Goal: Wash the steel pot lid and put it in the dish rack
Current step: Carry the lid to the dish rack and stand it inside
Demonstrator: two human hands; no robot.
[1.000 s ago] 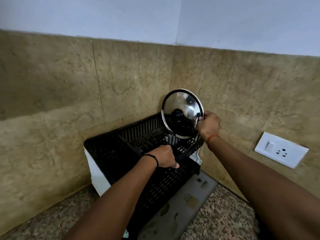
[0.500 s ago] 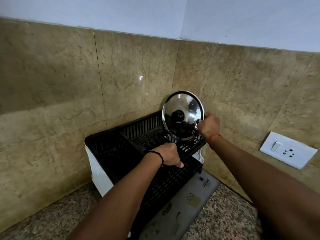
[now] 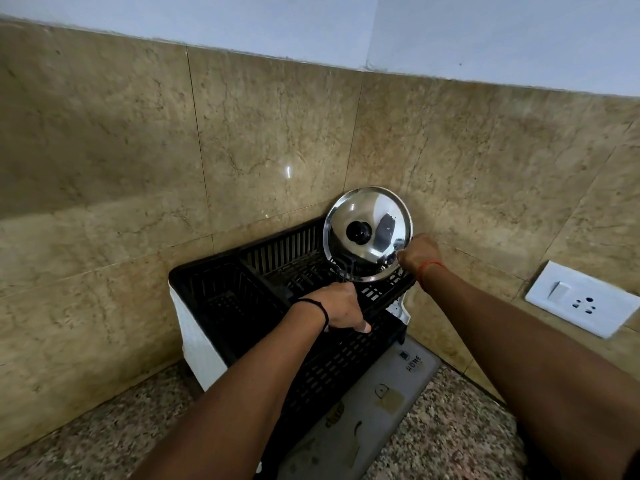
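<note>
The steel pot lid point(image 3: 375, 216), shiny with a black knob, stands on edge at the back right of the black two-tier dish rack point(image 3: 242, 292), leaning toward the corner of the wall. My right hand point(image 3: 417, 254) grips the lid's lower right rim. My left hand point(image 3: 341, 308) is closed over the front rail of the rack's upper tier, fingers wrapped around it and thumb pointing right. The lid's bottom edge sits among the upright prongs of the upper tier.
The rack stands in the corner of a speckled granite counter point(image 3: 450, 438) on a grey drain tray point(image 3: 377, 403). Beige tiled walls close in behind and to the right. A white switch and socket plate point(image 3: 581, 303) is on the right wall.
The lid has turned a little, so its knob faces me more squarely, and it sits lower in the rack. Both hands keep their grips.
</note>
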